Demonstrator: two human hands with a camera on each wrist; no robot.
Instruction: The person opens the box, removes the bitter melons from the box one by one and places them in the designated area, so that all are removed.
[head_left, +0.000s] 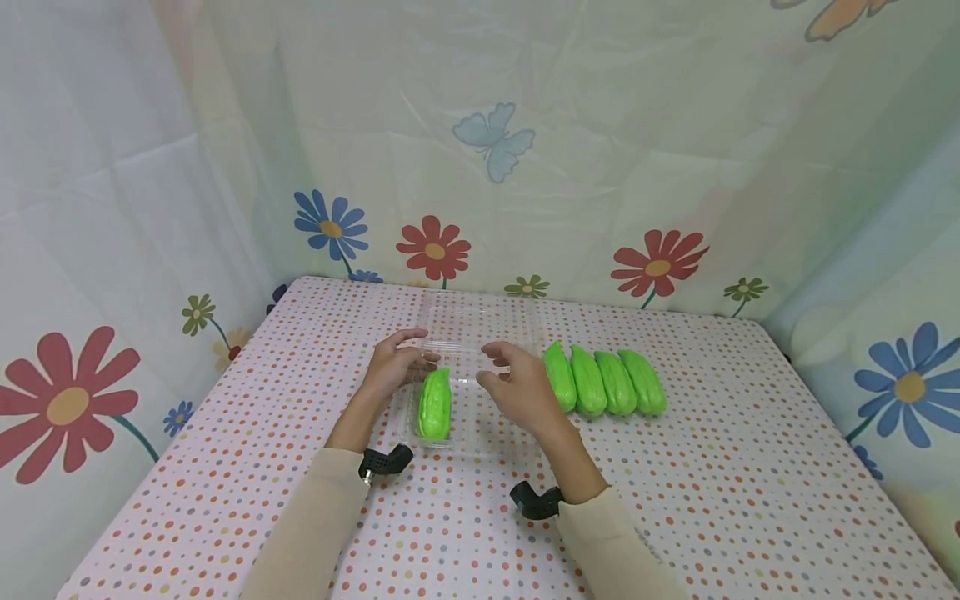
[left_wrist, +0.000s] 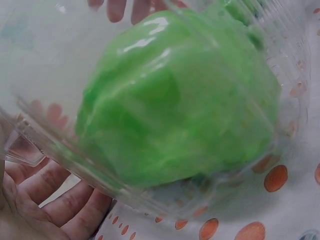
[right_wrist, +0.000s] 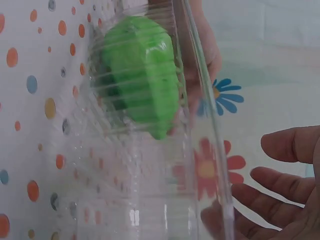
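A clear plastic clamshell box (head_left: 480,433) stands on the table with its lid (head_left: 480,321) folded back, away from me. One glossy green bitter melon (head_left: 434,405) lies lengthwise along the box's left side. My left hand (head_left: 393,364) is at the box's left edge, fingers loosely bent; the left wrist view shows the fingers (left_wrist: 65,202) by the clear wall, contact unclear. Over the box's right side hovers my right hand (head_left: 519,387), fingers spread and nothing in it. In the right wrist view its fingers (right_wrist: 280,187) are beside the box's rim.
Several more green bitter melons (head_left: 604,383) lie side by side on the table, just right of the box and my right hand. A dotted cloth covers the table (head_left: 750,467). Flower-printed curtains (head_left: 570,200) stand along its back and sides.
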